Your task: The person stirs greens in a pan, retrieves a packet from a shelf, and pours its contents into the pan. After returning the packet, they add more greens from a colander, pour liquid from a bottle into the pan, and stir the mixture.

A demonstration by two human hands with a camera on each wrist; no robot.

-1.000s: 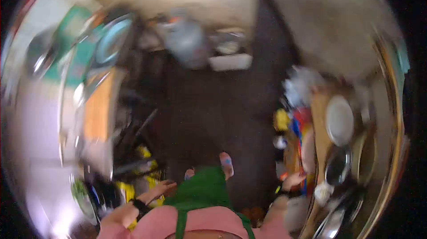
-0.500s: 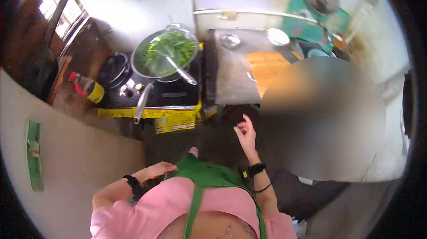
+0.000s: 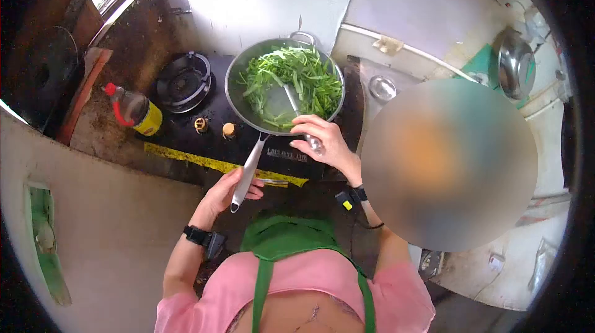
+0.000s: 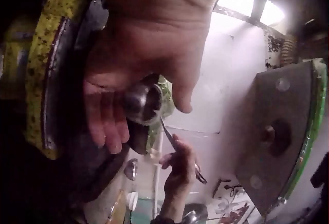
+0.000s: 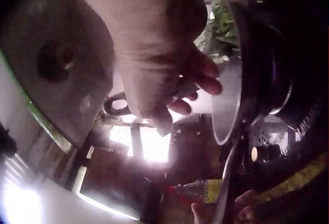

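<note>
A wok (image 3: 285, 129) full of cut greens (image 3: 297, 72) sits on the stove, its handle (image 3: 248, 175) angled toward the person. My left hand (image 3: 224, 195) is at that handle, which lies between thumb and fingers; in the left wrist view the fingers (image 4: 108, 126) are extended beside the handle's round end (image 4: 141, 103), not curled round it. My right hand (image 3: 328, 144) holds a metal utensil (image 3: 291, 98) by its handle above the wok's near rim, and the utensil's far part lies among the greens. The right wrist view shows the wok (image 5: 229, 100) beside my fingers.
Left of the wok are an unused burner (image 3: 185, 82) and a red-capped bottle (image 3: 136, 110). Two small knobs (image 3: 229, 130) stand on the stove front. A small metal bowl (image 3: 382, 88) is right of the wok, a metal lid (image 3: 515, 63) at the far right. A blurred patch hides the right side.
The view has swung round to the stove. My left hand has moved from the apron to the wok's handle. My right hand has moved up and left and has taken hold of the utensil.
</note>
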